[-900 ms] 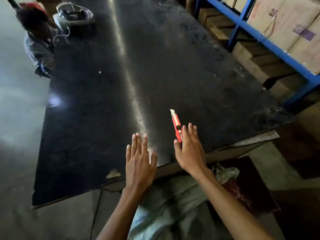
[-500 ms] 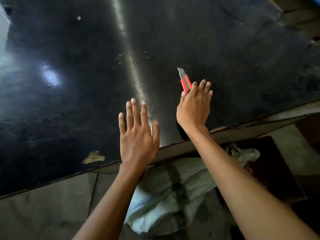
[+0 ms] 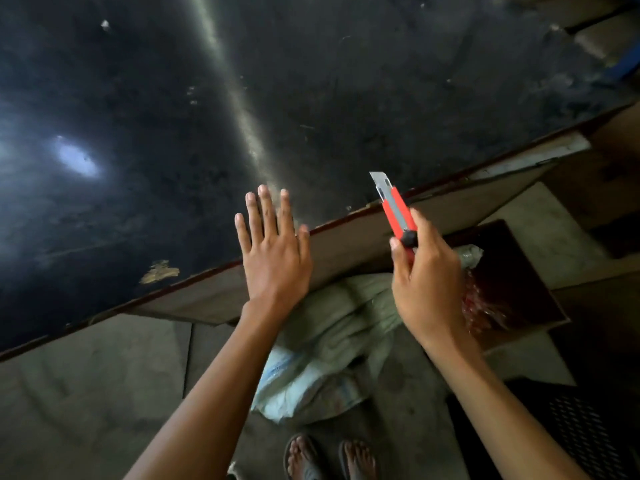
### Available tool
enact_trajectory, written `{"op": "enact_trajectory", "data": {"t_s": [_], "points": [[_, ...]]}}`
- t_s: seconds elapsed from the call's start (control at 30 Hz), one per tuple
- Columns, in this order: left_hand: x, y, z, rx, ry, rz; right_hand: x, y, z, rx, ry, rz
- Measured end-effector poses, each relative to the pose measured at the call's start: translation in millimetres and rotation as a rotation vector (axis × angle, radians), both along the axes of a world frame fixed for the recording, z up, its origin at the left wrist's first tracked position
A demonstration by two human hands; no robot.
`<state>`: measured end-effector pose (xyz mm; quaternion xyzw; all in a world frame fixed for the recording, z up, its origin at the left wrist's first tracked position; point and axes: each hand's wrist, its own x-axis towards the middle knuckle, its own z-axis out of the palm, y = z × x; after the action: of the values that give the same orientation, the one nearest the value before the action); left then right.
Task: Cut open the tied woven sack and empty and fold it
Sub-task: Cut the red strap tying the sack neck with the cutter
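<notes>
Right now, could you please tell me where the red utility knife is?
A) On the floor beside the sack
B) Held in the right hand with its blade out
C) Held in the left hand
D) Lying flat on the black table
B: the right hand grips the red utility knife with its blade extended, while the left hand has straight fingers and holds nothing.

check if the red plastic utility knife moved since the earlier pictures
Yes. The red plastic utility knife lay on the black table; now the right hand grips it, lifted back toward that table's near edge.
</notes>
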<state>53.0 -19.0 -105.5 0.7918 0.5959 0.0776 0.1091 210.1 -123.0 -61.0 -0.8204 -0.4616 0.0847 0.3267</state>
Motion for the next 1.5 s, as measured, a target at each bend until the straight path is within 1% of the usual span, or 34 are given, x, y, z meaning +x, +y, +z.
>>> {"op": "enact_trajectory", "data": {"t_s": [0.1,0.17,0.23,0.3,0.47,0.57,0.63,0.8,0.9,0.97,1.03,1.17,1.27,1.33,1.5], "points": [[34.8,-34.1,-4.2,0.011,-0.038,-0.064,12.3,-59.4,-9.2,-0.098,0.001,-0.071],[59.3,-53.7,-7.0,0.03,-0.094,-0.095,25.0,-91.0,-22.5,-0.137,0.002,-0.118],[80.9,-74.7,-12.8,0.052,-0.155,-0.143,38.4,-114.9,-37.5,-0.187,0.029,-0.173],[99.1,-96.7,-24.6,0.026,-0.194,-0.201,52.2,-131.7,-52.5,-0.23,0.059,-0.213],[134.9,-141.7,-85.2,-0.136,-0.196,-0.284,86.0,-154.4,-103.5,-0.289,0.099,-0.289],[156.9,-145.3,-134.7,-0.181,-0.179,-0.306,105.2,-156.2,-148.7,-0.271,0.113,-0.333],[171.1,-142.2,-171.8,-0.172,-0.154,-0.306,116.8,-153.9,-183.6,-0.27,0.126,-0.349],[211.2,-128.7,-262.4,-0.079,-0.17,-0.311,142.8,-152.2,-268.2,-0.173,0.063,-0.334],[238.4,-119.0,-305.6,0.003,-0.106,-0.34,156.1,-155.6,-307.7,-0.09,0.006,-0.347],[252.7,-114.5,-324.4,0.032,-0.043,-0.317,164.7,-155.7,-331.1,-0.031,-0.026,-0.335],[260.8,-110.7,-339.4,0.087,-0.02,-0.316,171.0,-154.3,-352.8,0.039,-0.075,-0.319],[258.1,-107.4,-354.6,0.235,-0.084,-0.339,177.2,-147.6,-386.7,0.16,-0.141,-0.282],[242.6,-115.4,-347.4,0.305,-0.15,-0.353,168.9,-149.1,-392.1,0.248,-0.176,-0.251],[226.3,-125.0,-338.3,0.333,-0.205,-0.345,156.0,-158.1,-381.8,0.308,-0.181,-0.206],[172.4,-144.2,-295.5,0.245,-0.323,-0.236,127.4,-183.3,-321.7,0.363,-0.207,-0.114]]}}
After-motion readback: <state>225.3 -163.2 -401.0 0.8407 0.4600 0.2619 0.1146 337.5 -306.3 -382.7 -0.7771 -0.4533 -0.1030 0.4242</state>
